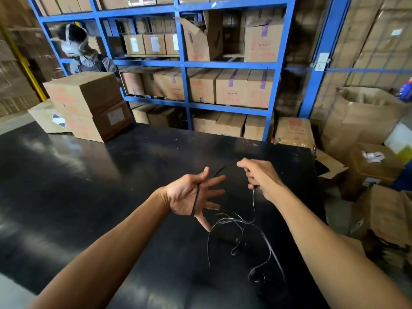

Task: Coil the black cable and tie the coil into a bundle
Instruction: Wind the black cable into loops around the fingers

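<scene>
Head view only. Left hand spread wide, palm up and fingers fanned out, with a few turns of black cable looped across the palm from the thumb crook down to the heel. Not really squeezing anything, just wearing the loops. Right hand curled into a loose fist, pinching the same cable; one run stretched from it back toward the left fingers, another dropping straight down below the fist. Rest of the cable lying slack on the black table, in a messy tangle under and between both hands, a few loose loops trailing toward the near edge on the right-hand side. Hard to make out against the dark top, mostly just the shiny glints. Cable ends too small to tell apart.

Beyond the left hand, at the far table edge: two stacked cardboard boxes with red print, plus a flatter one beside them. Behind those, another person standing by the blue shelving, racks stuffed with more cartons. Off past the right hand, beside the table: open boxes and crumpled brown paper piled on the floor.
</scene>
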A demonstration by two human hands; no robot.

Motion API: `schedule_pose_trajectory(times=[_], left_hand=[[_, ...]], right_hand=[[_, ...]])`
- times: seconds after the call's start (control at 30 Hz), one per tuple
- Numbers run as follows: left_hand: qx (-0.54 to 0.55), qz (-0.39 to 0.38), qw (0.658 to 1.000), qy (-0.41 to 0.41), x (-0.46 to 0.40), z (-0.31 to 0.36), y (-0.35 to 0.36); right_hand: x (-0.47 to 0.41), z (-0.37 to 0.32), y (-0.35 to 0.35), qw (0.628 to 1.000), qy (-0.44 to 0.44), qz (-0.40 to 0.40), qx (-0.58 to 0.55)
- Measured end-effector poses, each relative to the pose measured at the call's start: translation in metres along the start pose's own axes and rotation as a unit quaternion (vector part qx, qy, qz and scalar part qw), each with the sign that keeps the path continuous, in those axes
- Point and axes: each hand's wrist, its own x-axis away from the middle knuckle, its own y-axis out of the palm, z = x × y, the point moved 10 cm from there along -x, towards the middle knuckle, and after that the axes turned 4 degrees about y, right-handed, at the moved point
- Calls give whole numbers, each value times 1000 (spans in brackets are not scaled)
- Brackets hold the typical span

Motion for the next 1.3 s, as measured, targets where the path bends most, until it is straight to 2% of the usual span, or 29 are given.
schedule_pose_trajectory(times=[0.13,0.27,0.43,0.57,0.67,0.73,0.83,0.93,1.0,1.07,1.13,1.2,1.3], left_hand=[[102,33,990,91,-1,22,-29],[125,42,976,176,-7,51,-42],[148,29,948,281,-3,104,-37],[112,-16,937,331,5,139,-14],[113,-89,942,303,9,141,16],[106,-147,950,254,11,130,37],[49,-207,965,151,14,95,59],[-67,-220,973,13,16,42,64],[-155,-181,968,-78,17,9,48],[-196,-122,961,-153,19,-12,26],[-215,-57,957,-187,20,-19,1],[-228,15,957,-177,21,-15,-24],[-166,123,974,-88,19,8,-54]], right_hand=[[23,-7,13,998,-49,-32,20],[56,15,44,990,-97,-100,-16],[73,58,71,983,-78,-146,-76],[72,82,82,985,-57,-159,-40],[57,96,76,991,-22,-133,-3],[44,95,62,996,-16,-78,47],[27,73,31,989,-46,6,137],[12,38,15,971,-89,3,222],[5,17,13,958,-106,-28,264],[0,2,10,948,-115,-40,293],[-3,-12,8,948,-127,-47,290],[1,-22,9,963,-129,-51,229],[16,-25,20,981,-122,-82,129]])
